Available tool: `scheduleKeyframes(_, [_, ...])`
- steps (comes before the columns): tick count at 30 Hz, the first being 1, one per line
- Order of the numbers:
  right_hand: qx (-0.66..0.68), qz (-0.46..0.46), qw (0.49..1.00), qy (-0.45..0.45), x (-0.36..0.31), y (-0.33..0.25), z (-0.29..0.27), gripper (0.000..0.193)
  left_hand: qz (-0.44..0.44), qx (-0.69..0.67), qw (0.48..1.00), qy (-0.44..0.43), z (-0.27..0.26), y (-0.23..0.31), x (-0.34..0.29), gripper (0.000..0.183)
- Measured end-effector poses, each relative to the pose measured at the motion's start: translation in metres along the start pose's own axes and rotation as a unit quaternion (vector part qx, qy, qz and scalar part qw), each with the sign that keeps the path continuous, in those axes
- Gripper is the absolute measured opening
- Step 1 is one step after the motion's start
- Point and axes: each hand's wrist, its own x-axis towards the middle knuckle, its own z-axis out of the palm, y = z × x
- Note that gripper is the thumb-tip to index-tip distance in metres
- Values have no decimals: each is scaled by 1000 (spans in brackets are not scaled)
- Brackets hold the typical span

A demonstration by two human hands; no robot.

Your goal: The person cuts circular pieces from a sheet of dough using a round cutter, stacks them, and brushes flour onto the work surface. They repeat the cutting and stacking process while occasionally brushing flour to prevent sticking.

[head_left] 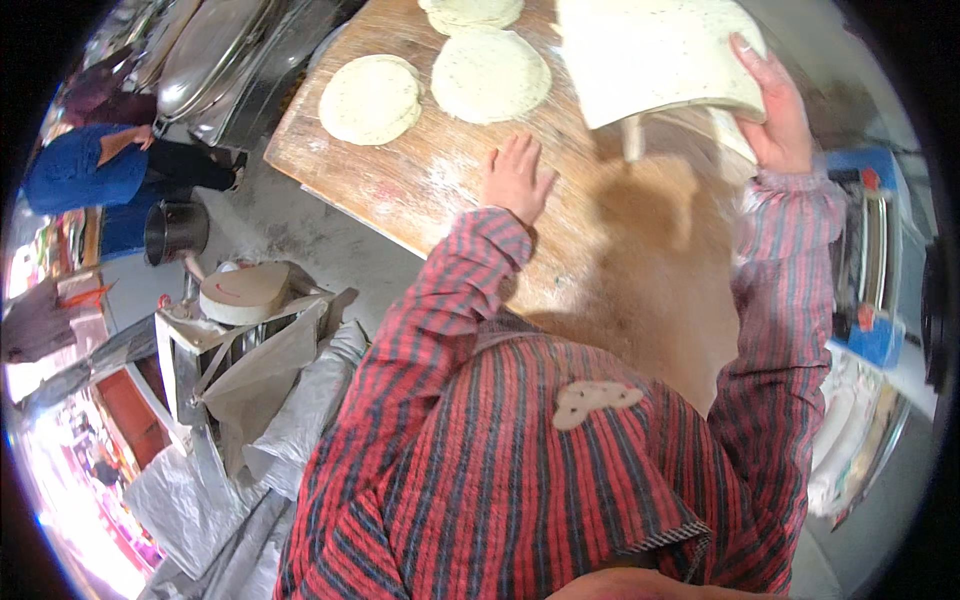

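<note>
A large squarish sheet of pale, speckled dough (655, 55) spreads over the far right of the floured wooden board (400, 200). My right hand (782, 115) grips its right edge, thumb on top and fingers curled underneath. The near edge is raised and casts a shadow on the board; whether it is one sheet or several layers I cannot tell. My left hand (515, 182) rests on the board with its fingers spread, holding nothing. Just beyond it lie flat dough rounds: one at the left (370, 99), one in the middle (490, 75) and one cut off at the top (470, 12).
Left of the board, a round pale block (245, 292) sits on a metal stand beside grey plastic sheeting (315, 410). Farther off are a dark bucket (175, 232), a person in blue (85, 170) and shiny metal pans (210, 80). Blue-and-metal equipment (875, 250) stands to my right.
</note>
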Motion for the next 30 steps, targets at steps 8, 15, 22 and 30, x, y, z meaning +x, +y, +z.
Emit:
scheduleKeyframes(8, [-509, -33, 850, 128, -167, 160, -12, 62, -316, -867, 349, -164, -32, 13, -74, 68])
scheduleKeyframes(15, [-739, -149, 657, -19, -200, 252, 41, 80, -242, -587, 734, -240, -11, 0, -79, 53])
scheduleKeyframes(22, [-780, -293, 553, -6, -193, 255, 14, 56, -247, -647, 701, -170, -15, 15, -81, 41])
scheduleKeyframes(30, [-288, -70, 818, 493, -181, 216, -64, 30, -288, -618, 723, -110, -6, 7, -78, 42])
